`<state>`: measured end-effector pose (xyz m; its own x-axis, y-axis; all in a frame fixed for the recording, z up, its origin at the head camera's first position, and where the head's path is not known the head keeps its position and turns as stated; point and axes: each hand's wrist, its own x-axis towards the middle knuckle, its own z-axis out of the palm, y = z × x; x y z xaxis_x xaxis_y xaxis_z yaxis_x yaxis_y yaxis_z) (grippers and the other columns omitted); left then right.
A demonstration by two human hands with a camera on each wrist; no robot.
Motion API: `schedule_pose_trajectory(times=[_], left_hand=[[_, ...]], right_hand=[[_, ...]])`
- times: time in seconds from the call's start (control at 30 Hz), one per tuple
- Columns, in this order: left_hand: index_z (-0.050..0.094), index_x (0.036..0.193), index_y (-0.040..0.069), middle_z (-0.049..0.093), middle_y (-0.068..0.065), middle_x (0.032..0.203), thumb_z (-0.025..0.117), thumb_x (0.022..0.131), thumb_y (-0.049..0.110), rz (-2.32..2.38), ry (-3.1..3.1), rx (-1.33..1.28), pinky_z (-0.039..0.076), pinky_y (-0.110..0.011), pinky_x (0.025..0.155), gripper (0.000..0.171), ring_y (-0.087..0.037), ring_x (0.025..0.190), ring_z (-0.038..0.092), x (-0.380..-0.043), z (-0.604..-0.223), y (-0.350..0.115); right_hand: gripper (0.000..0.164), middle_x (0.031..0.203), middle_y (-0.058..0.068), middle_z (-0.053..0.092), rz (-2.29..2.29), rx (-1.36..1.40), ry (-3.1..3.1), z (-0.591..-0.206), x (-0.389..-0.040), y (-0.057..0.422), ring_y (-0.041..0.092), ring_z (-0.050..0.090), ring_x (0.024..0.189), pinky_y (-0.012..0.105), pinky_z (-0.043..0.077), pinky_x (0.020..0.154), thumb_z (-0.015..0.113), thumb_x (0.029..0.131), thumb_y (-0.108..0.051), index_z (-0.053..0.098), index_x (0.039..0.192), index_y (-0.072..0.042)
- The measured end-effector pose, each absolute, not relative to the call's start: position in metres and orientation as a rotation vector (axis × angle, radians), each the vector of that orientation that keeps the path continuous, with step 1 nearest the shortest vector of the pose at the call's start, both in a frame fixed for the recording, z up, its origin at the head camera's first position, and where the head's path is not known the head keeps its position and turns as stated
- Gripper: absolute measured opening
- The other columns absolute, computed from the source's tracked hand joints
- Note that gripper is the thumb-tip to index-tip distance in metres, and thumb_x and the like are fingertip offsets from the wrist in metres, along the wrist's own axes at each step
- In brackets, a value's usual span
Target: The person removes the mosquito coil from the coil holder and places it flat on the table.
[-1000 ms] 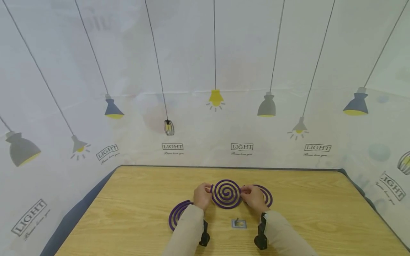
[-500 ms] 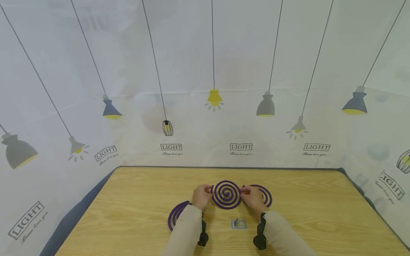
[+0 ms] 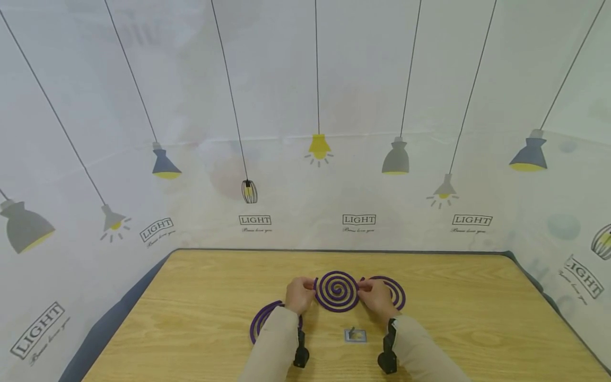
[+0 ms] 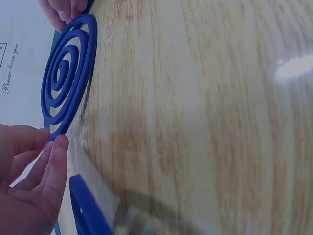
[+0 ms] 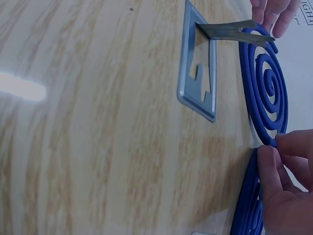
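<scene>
Both hands hold a mosquito coil (image 3: 338,289) by opposite edges, dark purple in the head view and blue in the wrist views. My left hand (image 3: 299,295) pinches its left rim between thumb and fingertips, while my right hand (image 3: 377,297) pinches the right rim. In the left wrist view the held coil (image 4: 89,54) is tilted close over the wood. A second coil (image 3: 258,324) lies partly hidden behind the left forearm. Behind the right hand is a third coil (image 3: 402,294). Nearer the body lies a metal coil stand (image 3: 355,335) with a raised forked prong (image 5: 234,32).
The wooden table (image 3: 215,281) reaches back to a pale curtain (image 3: 286,106) printed with lamps. Black wrist cameras (image 3: 300,356) hang under both forearms. Another bit of metal edge (image 5: 201,233) shows at the bottom of the right wrist view.
Both hands keep their pinch on the mosquito coil. My left hand and forearm shift very slightly left, showing a little more of the coil beneath that forearm.
</scene>
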<state>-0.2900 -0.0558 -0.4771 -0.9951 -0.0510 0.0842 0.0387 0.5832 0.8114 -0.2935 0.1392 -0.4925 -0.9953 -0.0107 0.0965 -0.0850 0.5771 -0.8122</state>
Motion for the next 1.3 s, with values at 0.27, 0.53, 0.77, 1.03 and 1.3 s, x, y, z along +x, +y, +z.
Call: schedule_pose_trajectory(times=[0.27, 0.53, 0.77, 1.03, 1.3], left_hand=[[0.056, 0.103, -0.012, 0.062, -0.021, 0.088, 0.060, 0.077, -0.006, -1.502, -2.711, -0.017, 0.051, -0.035, 0.069, 0.027, -0.031, 0.081, 0.060, -0.2871, -0.4787, -0.0589], [0.055, 0.104, -0.012, 0.062, -0.023, 0.089, 0.060, 0.078, -0.003, -1.535, -2.723, -0.044, 0.051, -0.034, 0.067, 0.028, -0.030, 0.081, 0.060, -0.2851, -0.4788, -0.0614], [0.054, 0.107, -0.012, 0.061, -0.023, 0.091, 0.060, 0.079, -0.003, -1.573, -2.714, -0.032, 0.051, -0.034, 0.065, 0.029, -0.031, 0.081, 0.060, -0.2837, -0.4767, -0.0607], [0.057, 0.102, -0.010, 0.062, -0.021, 0.088, 0.062, 0.078, -0.001, -1.530, -2.697, -0.033, 0.051, -0.034, 0.066, 0.027, -0.030, 0.080, 0.060, -0.2859, -0.4779, -0.0605], [0.055, 0.105, -0.010, 0.060, -0.022, 0.096, 0.059, 0.081, 0.001, -1.609, -2.626, -0.133, 0.050, -0.036, 0.073, 0.027, -0.032, 0.088, 0.058, -0.2875, -0.4745, -0.0645]], right_hand=[[0.019, 0.087, 0.017, 0.063, 1.412, 0.081, -2.729, -0.4924, -0.2926, 0.1401, 0.030, 0.058, 0.083, 0.038, 0.048, 0.071, 0.057, 0.080, 0.003, 0.062, 0.097, 0.010], [0.018, 0.082, 0.015, 0.064, 1.441, 0.079, -2.696, -0.4961, -0.2935, 0.1413, 0.027, 0.060, 0.078, 0.035, 0.049, 0.070, 0.059, 0.078, 0.003, 0.062, 0.095, 0.010], [0.020, 0.083, 0.014, 0.064, 1.457, 0.070, -2.706, -0.4961, -0.2936, 0.1425, 0.027, 0.059, 0.079, 0.035, 0.049, 0.069, 0.058, 0.080, 0.002, 0.060, 0.098, 0.010], [0.022, 0.085, 0.015, 0.063, 1.481, 0.062, -2.681, -0.4948, -0.2935, 0.1431, 0.027, 0.059, 0.079, 0.033, 0.050, 0.066, 0.057, 0.081, 0.000, 0.059, 0.100, 0.010], [0.025, 0.089, 0.014, 0.062, 1.567, 0.045, -2.649, -0.4898, -0.2921, 0.1404, 0.023, 0.059, 0.079, 0.029, 0.050, 0.064, 0.056, 0.082, -0.001, 0.057, 0.105, 0.009]])
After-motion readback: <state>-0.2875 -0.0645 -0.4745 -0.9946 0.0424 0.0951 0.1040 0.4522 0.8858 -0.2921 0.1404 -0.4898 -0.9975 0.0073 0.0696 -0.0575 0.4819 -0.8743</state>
